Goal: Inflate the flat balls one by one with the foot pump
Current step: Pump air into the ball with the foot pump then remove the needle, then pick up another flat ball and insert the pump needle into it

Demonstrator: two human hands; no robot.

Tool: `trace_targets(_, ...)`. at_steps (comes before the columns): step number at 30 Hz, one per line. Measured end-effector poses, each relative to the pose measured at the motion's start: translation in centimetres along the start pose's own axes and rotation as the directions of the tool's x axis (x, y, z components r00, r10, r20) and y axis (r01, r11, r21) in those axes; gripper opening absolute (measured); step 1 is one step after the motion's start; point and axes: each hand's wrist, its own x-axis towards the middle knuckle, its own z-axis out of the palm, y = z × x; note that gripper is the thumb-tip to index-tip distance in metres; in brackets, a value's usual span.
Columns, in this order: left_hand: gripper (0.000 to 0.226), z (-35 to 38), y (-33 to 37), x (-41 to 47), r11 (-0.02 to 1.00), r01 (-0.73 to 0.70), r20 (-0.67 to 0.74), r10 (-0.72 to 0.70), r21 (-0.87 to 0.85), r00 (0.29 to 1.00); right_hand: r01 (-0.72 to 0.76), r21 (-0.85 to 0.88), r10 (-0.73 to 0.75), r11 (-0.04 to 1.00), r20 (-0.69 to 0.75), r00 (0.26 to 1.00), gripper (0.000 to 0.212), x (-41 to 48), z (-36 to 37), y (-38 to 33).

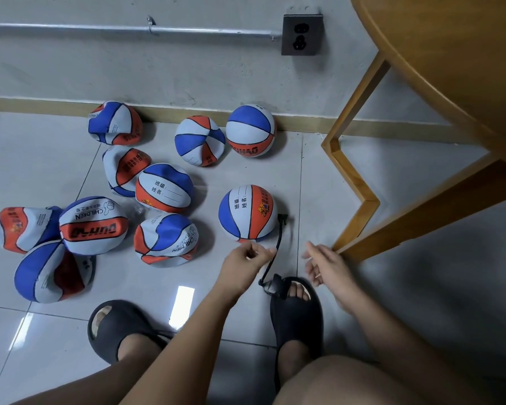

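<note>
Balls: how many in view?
10 balls. Three by the wall. Three mid-floor. One on the hose. Three clustered left. Others may hide underneath.

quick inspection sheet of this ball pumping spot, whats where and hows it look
surface: glossy grey tiled floor.
job's things: flat balls heaped left; round ball coupled to the pump hose; second round ball by the wall; foot pump under the right sandal.
clutter: what looks like clear wrapping between balls.
hands: left hand curled beside the hose, grip unclear; right hand relaxed, blurred, holding nothing.
cables: only the pump hose, pump to ball.
surroundings: wooden table, wall socket, metal conduit.
</note>
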Motion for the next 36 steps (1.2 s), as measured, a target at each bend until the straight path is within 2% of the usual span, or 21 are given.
trace_targets(2,0.033,-0.2,1.1,1.4,0.993,-0.089,-0.118,0.098,0.075,0.988,0.003,0.016,-0.002,1.0,-0.07,0.998,0.041,1.9,0.1,-0.7)
trace_targets(4,0.031,-0.5,2.0,3.1,0.946,-0.176,-0.241,0.244,0.273,0.939,0.008,0.002,-0.008,1.0,-0.107,0.994,0.034,3.9,0.7,-1.3)
trace_targets(7,0.071,-1.1,3.1,5.5,0.77,-0.222,-0.255,0.446,0.598,0.858,0.009,-0.048,-0.015,0.999,-0.124,0.992,0.015,7.1,1.9,-1.5)
trace_targets(9,0.092,-1.4,3.7,6.7,0.712,-0.221,-0.2,0.456,0.667,0.867,0.002,-0.108,-0.014,0.994,-0.117,0.993,0.011,9.3,2.6,-1.0)
trace_targets(12,0.112,-1.9,3.7,8.4,0.629,-0.207,-0.101,0.419,0.75,0.902,-0.049,-0.122,0.039,0.991,-0.081,0.996,0.042,12.2,3.4,-0.6)
trace_targets(14,0.121,-2.1,3.3,9.2,0.603,-0.205,-0.061,0.39,0.771,0.919,-0.118,-0.005,0.118,0.993,-0.072,0.99,0.052,13.5,4.0,-0.7)
trace_targets(22,0.131,-1.6,2.2,10.9,0.595,-0.216,-0.034,0.38,0.774,0.924,-0.125,0.083,0.124,0.989,0.01,0.992,0.03,15.0,5.3,-1.7)
trace_targets(28,0.129,-2.9,1.1,11.5,0.553,-0.199,-0.064,0.42,0.809,0.905,-0.018,0.016,0.018,1.0,0.021,1.0,0.016,15.6,5.6,-1.8)
trace_targets(36,0.126,-5.9,0.1,11.9,0.649,-0.252,-0.086,0.442,0.718,0.893,0.106,-0.078,-0.105,0.991,0.019,0.994,0.014,15.5,6.5,-3.7)
